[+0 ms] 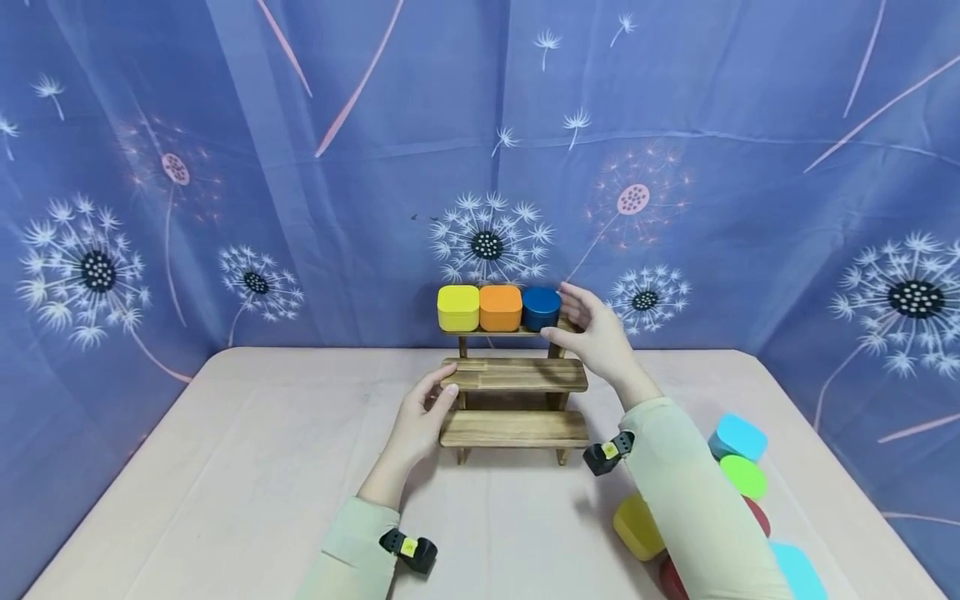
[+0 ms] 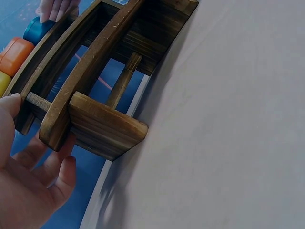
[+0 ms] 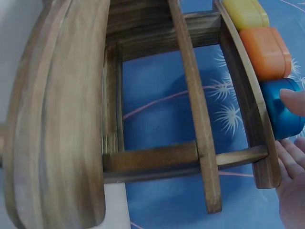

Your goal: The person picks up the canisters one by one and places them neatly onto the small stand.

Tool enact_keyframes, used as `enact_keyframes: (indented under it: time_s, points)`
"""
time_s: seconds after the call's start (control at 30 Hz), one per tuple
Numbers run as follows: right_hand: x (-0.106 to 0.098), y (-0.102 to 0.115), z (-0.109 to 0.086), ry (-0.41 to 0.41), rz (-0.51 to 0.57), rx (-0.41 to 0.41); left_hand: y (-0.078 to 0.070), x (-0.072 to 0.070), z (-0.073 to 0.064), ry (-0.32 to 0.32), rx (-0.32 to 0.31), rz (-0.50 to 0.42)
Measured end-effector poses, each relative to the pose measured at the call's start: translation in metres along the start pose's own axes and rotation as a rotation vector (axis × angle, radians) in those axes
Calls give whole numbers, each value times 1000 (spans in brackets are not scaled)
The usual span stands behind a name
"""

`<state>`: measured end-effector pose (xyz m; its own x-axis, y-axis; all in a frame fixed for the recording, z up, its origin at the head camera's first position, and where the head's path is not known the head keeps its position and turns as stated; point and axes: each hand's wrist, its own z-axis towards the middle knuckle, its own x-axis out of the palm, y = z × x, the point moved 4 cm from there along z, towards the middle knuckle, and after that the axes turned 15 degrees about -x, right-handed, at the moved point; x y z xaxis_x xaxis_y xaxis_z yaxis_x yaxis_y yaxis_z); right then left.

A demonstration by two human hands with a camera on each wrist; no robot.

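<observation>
A three-tier wooden stand (image 1: 514, 427) stands on the table. Along its top shelf, side by side, are a yellow tin (image 1: 458, 309), an orange tin (image 1: 500, 308) and a round dark blue tin (image 1: 541, 309). My right hand (image 1: 597, 339) holds the blue tin at the right end, thumb in front and fingers at its far right side; in the right wrist view the thumb overlaps the blue tin (image 3: 279, 114). With my left hand (image 1: 422, 414) I grip the left end of the middle shelf (image 1: 517, 375), thumb and fingers on either side of it.
At the table's right lie a light blue tin (image 1: 738, 438), a green round tin (image 1: 744, 477), another yellow tin (image 1: 637, 527) and several more, including red ones partly hidden by my right sleeve (image 1: 693, 492). A blue dandelion-print curtain (image 1: 360, 225) hangs behind the table.
</observation>
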<state>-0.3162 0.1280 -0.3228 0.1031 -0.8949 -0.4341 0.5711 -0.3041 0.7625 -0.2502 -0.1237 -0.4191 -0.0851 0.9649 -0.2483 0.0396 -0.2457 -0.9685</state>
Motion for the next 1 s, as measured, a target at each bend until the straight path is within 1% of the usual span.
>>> enact_keyframes:
  time_s: [0.03,0.1,0.2,0.23,0.37,0.47,0.57,0.8,0.93,1.0]
  points:
    - [0,0,0,-3,6,-3,4,1,3,-1,0,-2]
    - [0,1,-1,-8,13,-8,7,1,5,-4,4,-4]
    - [-1,1,-3,-16,16,-14,7,1,4,-1,9,-6]
    - [-1,1,-4,-19,18,-16,5,1,3,5,8,-2]
    - [-4,2,-7,-22,41,-31,-11,-1,-9,26,4,4]
    - [-6,3,-11,-18,53,-38,-22,-3,-16,25,11,10]
    - [-9,4,-15,-19,50,-38,-23,-4,-17,19,9,8]
    - [-16,6,-27,-30,16,-52,-22,-4,-17,20,6,3]
    - [-23,6,-37,-50,-4,-62,-21,-3,-15,20,3,5]
    - [-26,5,-42,-61,-15,-64,-14,-2,-10,21,-1,1]
